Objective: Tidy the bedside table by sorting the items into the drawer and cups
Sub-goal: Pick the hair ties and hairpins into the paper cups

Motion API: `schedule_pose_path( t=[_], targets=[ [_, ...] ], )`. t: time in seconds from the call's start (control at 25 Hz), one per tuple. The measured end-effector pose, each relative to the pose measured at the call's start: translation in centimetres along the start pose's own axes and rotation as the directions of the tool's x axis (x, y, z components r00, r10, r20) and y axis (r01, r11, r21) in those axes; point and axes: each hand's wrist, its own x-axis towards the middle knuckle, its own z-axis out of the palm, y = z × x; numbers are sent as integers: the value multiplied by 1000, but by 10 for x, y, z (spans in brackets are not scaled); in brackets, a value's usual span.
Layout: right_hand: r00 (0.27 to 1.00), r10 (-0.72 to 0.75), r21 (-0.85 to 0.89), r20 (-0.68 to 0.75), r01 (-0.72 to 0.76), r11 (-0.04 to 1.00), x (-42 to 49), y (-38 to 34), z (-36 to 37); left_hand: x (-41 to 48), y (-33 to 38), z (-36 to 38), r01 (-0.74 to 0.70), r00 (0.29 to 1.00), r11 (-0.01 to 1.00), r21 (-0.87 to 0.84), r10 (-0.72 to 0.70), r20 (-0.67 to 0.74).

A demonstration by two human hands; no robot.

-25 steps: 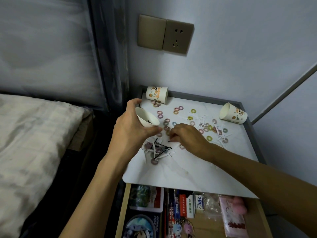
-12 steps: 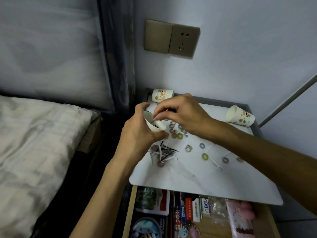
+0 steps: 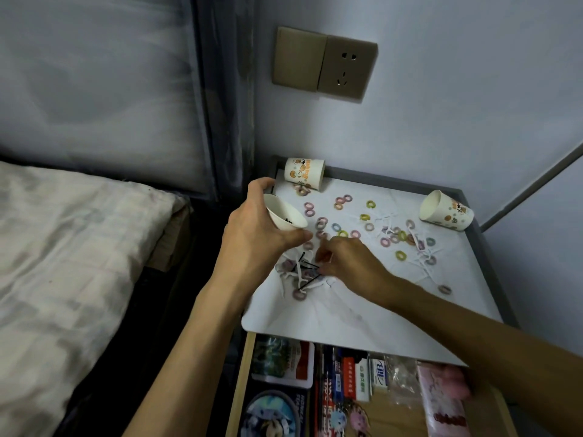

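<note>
**Left hand holds a tilted paper cup while the right hand reaches into a pile of hairpins**

A person's left hand (image 3: 255, 238) grips a white paper cup (image 3: 285, 214) above the front left part of a bedside table (image 3: 362, 320). The thumb and fingers wrap round the cup's smooth wall. The cup is tilted so that its round mouth faces up and to the right, and a few small dark pieces (image 3: 288, 220) lie inside it.

Just below the cup, the right hand (image 3: 347, 263) reaches in from the right, fingers bent down onto a loose tangle of thin black hairpins (image 3: 307, 266). The fingertips are blurred, so I cannot tell whether they pinch anything.

The table top is a white, faintly marbled sheet with a raised grey rim. Small soft rings (image 3: 400, 255) in pink, purple, yellow, green and blue are scattered across it, mixed with thin white plastic picks (image 3: 302, 279).

A printed paper cup (image 3: 304, 174) with cartoon figures lies on its side in the back left corner. A second printed cup (image 3: 446, 211) lies on its side near the right edge.

Under the table top, a pale wooden drawer (image 3: 237, 383) stands open, packed with glossy cards, small boxes and packets.

A bed with a crumpled pale sheet (image 3: 63, 247) lies to the left.
</note>
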Motion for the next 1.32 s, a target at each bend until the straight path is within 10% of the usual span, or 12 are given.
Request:
schedule_pose_path(
  t=[0.44,1.0,1.12,1.32],
  targets=[
    [968,-224,-421,-111,158,893,-18,6,33,-1,6,3,-12,1000,1000,-24,13,29],
    [947,-63,116,-314,104,988,-1,13,-54,0,4,3,-7,999,1000,-22,8,39],
    [890,-199,171,-410,290,942,3,-21,-86,0,4,4,-20,999,1000,-5,20,43],
    [803,-569,-53,-177,570,820,17,-68,-94,1,5,5,-46,996,999,10,45,72]
  ],
)
